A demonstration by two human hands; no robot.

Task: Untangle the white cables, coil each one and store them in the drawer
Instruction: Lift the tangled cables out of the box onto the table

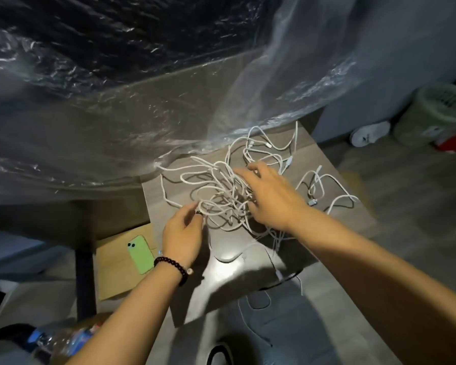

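Note:
A tangle of white cables (216, 188) lies spread over a small grey tabletop (169, 191). More loops (327, 185) trail toward the table's right edge, and loose ends hang over the near edge. My left hand (182, 235), a dark bead bracelet on its wrist, pinches a cable strand at the tangle's near left side. My right hand (271, 198) rests on the tangle's right half with fingers spread into the loops. No drawer is visible.
A green phone (140, 254) lies on a wooden board left of the table. Clear plastic sheeting (116, 114) drapes over the back. A white shoe (370, 133) and a green bin (435, 111) stand on the floor at right. A plastic bottle (63, 341) sits bottom left.

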